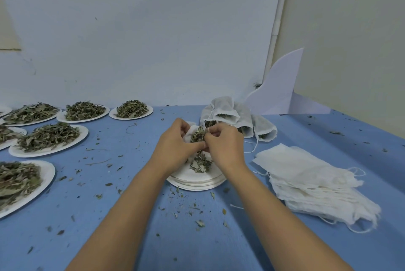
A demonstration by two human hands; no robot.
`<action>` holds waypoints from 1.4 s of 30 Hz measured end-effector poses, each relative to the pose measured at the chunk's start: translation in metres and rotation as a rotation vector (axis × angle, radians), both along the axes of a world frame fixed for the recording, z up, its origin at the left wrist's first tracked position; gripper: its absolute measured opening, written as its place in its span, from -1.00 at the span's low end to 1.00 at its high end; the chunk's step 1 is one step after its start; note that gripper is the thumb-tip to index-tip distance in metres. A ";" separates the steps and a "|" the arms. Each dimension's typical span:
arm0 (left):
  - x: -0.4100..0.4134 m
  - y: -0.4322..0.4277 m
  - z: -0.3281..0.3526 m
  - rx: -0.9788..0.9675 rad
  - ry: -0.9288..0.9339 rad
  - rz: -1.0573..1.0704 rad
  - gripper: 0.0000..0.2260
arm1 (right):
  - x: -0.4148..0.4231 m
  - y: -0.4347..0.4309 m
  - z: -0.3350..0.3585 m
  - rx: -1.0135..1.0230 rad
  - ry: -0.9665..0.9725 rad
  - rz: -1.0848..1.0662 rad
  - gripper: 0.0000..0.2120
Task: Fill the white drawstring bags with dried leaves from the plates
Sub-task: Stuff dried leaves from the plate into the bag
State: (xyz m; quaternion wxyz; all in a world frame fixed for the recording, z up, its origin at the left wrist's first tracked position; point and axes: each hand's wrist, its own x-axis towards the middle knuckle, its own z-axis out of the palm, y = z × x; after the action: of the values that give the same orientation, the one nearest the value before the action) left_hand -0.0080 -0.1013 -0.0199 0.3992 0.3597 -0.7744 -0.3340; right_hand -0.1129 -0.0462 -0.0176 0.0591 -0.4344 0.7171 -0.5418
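Both my hands meet above a stack of white plates (197, 179) in the middle of the blue table. My left hand (175, 143) grips a white drawstring bag (190, 132) by its open mouth. My right hand (223, 143) pinches a clump of dried leaves (198, 135) at that mouth. A small pile of dried leaves (200, 164) lies on the top plate under my hands. Several filled bags (236, 117) lie heaped just behind. A stack of flat, unfilled bags (311, 181) sits to the right.
Several white plates heaped with dried leaves (49, 137) cover the left side of the table, up to the back wall. Leaf crumbs are scattered over the blue tablecloth (131, 205). A white curved board (278, 86) leans at the back right corner.
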 end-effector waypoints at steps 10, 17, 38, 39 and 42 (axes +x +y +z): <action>0.002 -0.009 0.002 -0.063 0.104 0.162 -0.79 | 0.003 0.004 0.010 -0.019 -0.081 0.084 -0.88; -0.008 -0.011 -0.002 -0.090 0.119 0.303 -0.71 | 0.006 0.004 0.008 0.010 -0.032 0.084 -0.91; 0.002 -0.013 0.004 -0.015 0.174 0.255 -0.71 | 0.005 0.004 0.010 -0.092 -0.138 0.160 -0.87; 0.002 -0.013 0.004 -0.040 0.187 0.278 -0.69 | 0.006 0.004 0.010 -0.100 -0.129 0.173 -0.88; 0.001 -0.013 0.004 -0.038 0.259 0.336 -0.66 | 0.004 0.005 0.010 -0.111 -0.135 0.238 -0.92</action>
State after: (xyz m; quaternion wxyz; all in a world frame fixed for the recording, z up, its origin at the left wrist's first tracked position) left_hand -0.0068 -0.1141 -0.0160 0.5523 0.4300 -0.6519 -0.2916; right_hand -0.1085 -0.0415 -0.0071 0.1472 -0.4816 0.6236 -0.5980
